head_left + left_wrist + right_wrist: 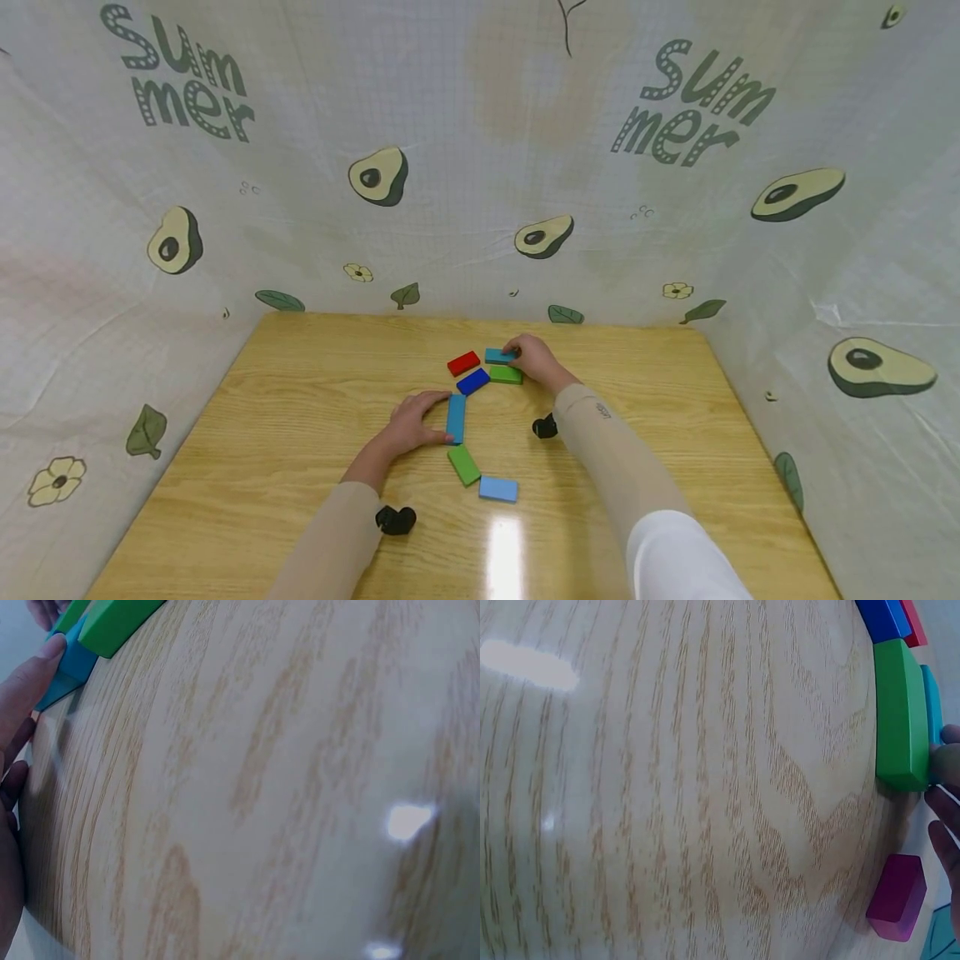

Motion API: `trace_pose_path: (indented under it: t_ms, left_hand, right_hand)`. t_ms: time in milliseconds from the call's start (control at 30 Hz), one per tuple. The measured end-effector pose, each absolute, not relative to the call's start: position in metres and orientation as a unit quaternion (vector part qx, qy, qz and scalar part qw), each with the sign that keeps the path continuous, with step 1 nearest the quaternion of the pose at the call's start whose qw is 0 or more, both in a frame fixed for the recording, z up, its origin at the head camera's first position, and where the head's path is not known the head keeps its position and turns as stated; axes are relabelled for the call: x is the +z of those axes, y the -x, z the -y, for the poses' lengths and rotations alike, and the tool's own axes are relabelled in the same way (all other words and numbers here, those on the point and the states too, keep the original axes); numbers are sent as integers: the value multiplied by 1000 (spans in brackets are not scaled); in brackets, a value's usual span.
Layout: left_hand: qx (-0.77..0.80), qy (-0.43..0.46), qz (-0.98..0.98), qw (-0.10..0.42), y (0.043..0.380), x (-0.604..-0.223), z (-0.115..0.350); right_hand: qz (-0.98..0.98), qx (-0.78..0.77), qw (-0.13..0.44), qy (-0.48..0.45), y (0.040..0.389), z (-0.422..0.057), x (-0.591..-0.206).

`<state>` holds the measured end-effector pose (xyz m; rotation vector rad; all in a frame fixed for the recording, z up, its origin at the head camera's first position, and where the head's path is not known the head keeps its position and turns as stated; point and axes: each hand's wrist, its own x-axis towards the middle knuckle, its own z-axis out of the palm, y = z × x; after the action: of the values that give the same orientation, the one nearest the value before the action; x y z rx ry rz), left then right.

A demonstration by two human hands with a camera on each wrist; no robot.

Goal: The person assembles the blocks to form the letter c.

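Observation:
Near the back, my right hand pinches the right end of a teal block between thumb and fingers. That block lies just behind a green block. My left hand holds another teal block lengthwise, the thumb near its front end and the fingers at its far end. Between the two hands lie a dark blue block and, behind it, a red block. In the left wrist view, the left thumb touches the teal block beside a green block.
Toward the front, a green block and a light blue block continue the curved row. A magenta block appears near the right hand in the right wrist view. Patterned cloth encloses the wooden table at the back and sides.

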<state>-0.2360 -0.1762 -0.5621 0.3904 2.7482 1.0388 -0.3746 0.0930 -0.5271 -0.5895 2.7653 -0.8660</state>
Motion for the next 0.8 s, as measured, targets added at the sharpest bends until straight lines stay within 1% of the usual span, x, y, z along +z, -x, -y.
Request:
trace_pose_path:
  t_ms: [300,800]
  left_hand:
    - [346,-132,-925,85,236,-565,176]
    - [360,-132,-920,86,234,-560,176]
  right_hand:
    - [-931,-294,88,196,372,-96,-525]
    - [-929,-321,72,170,357,-126,-521]
